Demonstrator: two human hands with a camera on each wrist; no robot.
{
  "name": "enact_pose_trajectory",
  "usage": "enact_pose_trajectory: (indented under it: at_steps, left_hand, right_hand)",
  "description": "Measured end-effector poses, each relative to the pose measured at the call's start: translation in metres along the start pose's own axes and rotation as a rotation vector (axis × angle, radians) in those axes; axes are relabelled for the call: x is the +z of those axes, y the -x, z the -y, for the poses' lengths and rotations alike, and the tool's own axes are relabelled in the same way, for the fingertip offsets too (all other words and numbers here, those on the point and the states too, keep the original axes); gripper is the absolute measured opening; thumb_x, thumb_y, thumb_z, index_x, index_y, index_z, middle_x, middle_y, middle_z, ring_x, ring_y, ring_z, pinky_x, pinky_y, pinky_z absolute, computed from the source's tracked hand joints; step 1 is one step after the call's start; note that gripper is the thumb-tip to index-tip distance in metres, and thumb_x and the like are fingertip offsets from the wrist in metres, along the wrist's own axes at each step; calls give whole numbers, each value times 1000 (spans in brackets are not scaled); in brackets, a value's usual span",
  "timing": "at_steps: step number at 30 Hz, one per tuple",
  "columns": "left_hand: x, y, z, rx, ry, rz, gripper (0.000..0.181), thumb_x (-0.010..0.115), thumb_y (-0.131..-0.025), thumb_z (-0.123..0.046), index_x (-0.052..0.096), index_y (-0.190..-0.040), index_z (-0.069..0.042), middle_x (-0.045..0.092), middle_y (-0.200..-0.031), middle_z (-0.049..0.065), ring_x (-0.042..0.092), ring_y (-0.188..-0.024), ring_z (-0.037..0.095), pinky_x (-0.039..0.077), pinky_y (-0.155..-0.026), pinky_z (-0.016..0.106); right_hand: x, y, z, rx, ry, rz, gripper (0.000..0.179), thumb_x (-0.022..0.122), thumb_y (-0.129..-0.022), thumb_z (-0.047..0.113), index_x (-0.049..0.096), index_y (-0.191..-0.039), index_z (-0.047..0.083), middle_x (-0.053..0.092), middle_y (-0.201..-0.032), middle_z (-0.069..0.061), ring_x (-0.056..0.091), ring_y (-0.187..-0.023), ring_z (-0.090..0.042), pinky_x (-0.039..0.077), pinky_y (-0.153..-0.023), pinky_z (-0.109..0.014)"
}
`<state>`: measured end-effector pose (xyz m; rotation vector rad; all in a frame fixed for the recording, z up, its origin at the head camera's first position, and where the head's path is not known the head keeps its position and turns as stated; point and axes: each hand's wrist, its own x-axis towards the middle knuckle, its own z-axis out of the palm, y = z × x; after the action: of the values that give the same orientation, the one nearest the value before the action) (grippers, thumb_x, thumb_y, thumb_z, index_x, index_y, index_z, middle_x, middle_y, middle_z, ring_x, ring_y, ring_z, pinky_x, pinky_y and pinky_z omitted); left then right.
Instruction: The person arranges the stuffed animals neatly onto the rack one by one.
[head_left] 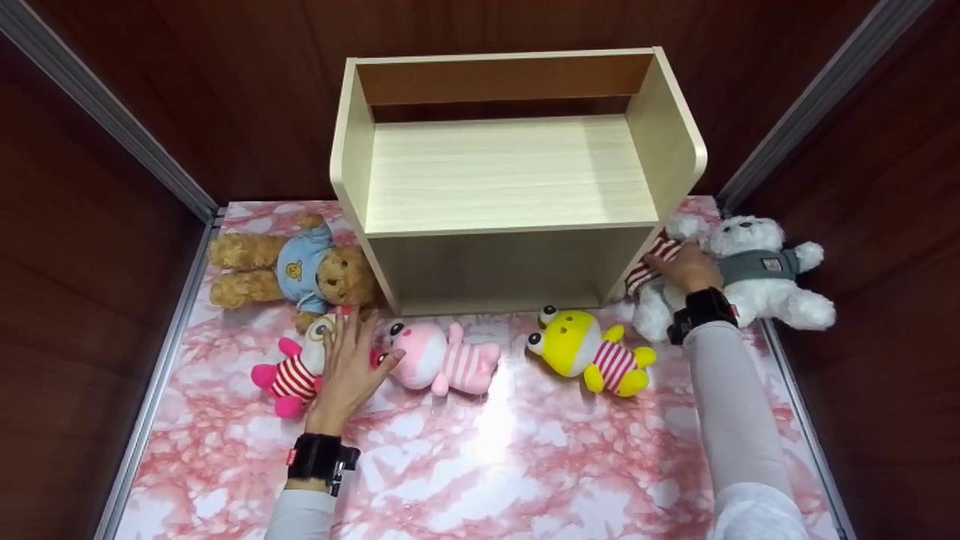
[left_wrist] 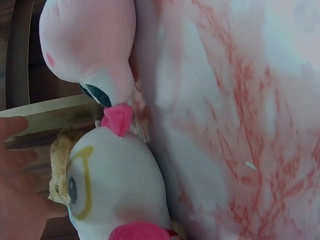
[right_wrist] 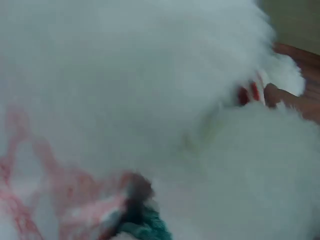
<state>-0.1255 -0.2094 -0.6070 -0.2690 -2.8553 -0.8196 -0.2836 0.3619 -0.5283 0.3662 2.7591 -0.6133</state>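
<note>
My left hand (head_left: 346,367), its fingers spread and nearly straight, is over a pink plush doll (head_left: 294,379) with a white head, ringed eye and red-striped shirt. In the left wrist view the doll's white head (left_wrist: 125,175) lies beside those fingers (left_wrist: 20,185); contact is unclear. Just right of this hand lies a light pink plush (head_left: 469,364) in a striped shirt. My right hand (head_left: 690,270) grips a white fluffy plush (head_left: 652,311) in a red-striped shirt beside the shelf. White fur fills most of the right wrist view, hiding much of the hand.
A pale wooden shelf unit (head_left: 514,176) stands at the back. Against its left side lies a brown teddy bear (head_left: 247,289) in a blue shirt. A yellow frog plush (head_left: 570,345) lies in front. Right of my right hand is a white bear (head_left: 780,296) in a grey-green top. Dark walls enclose the marbled surface (head_left: 525,465).
</note>
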Motion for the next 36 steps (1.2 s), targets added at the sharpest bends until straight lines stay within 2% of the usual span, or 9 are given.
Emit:
enact_pose_trajectory:
  at_steps: [4, 7, 11, 16, 18, 22, 26, 29, 36]
  left_hand:
    - [1, -2, -5, 60, 50, -79, 81, 60, -97, -59, 44, -156, -6, 29, -164, 28, 16, -154, 49, 11, -122, 67]
    - [2, -7, -8, 141, 78, -164, 76, 58, -98, -60, 51, -150, -5, 36, -161, 25, 26, -149, 51, 18, -120, 67]
    - [8, -19, -16, 259, 90, -262, 73, 52, -100, -64, 60, -140, -3, 46, -155, 22, 39, -141, 54, 29, -114, 69]
    - [14, -30, -29, 354, 91, -330, 67, 53, -101, -61, 64, -134, -4, 54, -148, 21, 43, -140, 50, 36, -109, 70]
    - [15, -34, -34, 377, 100, -342, 61, 58, -99, -55, 65, -133, -4, 55, -147, 21, 44, -140, 49, 37, -109, 69]
    - [21, -40, -44, 408, 131, -345, 51, 68, -93, -41, 67, -131, -5, 58, -145, 19, 48, -137, 48, 37, -111, 66]
    - [27, -46, -55, 414, 144, -342, 49, 69, -91, -38, 69, -129, -7, 61, -141, 16, 53, -132, 42, 43, -107, 61]
    - [31, -50, -62, 414, 164, -333, 49, 70, -90, -38, 69, -128, -7, 62, -138, 15, 56, -129, 38, 45, -104, 58]
    - [36, -60, -81, 434, 193, -321, 47, 73, -88, -33, 70, -128, -8, 62, -138, 13, 56, -128, 36, 46, -105, 55]
  right_hand:
    - [9, 3, -6, 22, -41, 23, 108, 60, -98, 58, 8, -157, -17, 34, -146, -50, 39, -132, -64, 36, -110, -68]
    - [14, 3, -13, 14, -81, -17, 107, 62, -98, 52, 4, -158, -15, 32, -147, -49, 36, -134, -64, 32, -112, -67]
    - [19, 5, -22, 18, -146, -114, 94, 64, -99, 46, 19, -154, -16, 40, -142, -48, 40, -132, -62, 34, -111, -67]
    - [17, 14, -24, 13, -270, -279, 79, 70, -97, 39, 36, -145, -14, 49, -137, -44, 47, -128, -59, 37, -109, -65]
    - [14, 19, -23, 8, -307, -334, 77, 71, -96, 38, 37, -144, -12, 49, -136, -42, 47, -128, -58, 37, -109, -63]
    - [7, 31, -22, 0, -359, -394, 78, 70, -96, 41, 36, -146, -8, 47, -140, -39, 46, -131, -55, 36, -110, -63]
    - [5, 50, -24, -25, -421, -445, 81, 68, -97, 45, 32, -151, -5, 42, -147, -34, 42, -138, -51, 33, -113, -63]
    - [8, 65, -26, -50, -481, -504, 82, 69, -96, 43, 31, -154, -2, 41, -152, -30, 39, -143, -45, 30, -118, -58]
    - [19, 95, -33, -90, -642, -632, 77, 75, -95, 34, 37, -149, -5, 47, -147, -28, 43, -139, -39, 29, -121, -44]
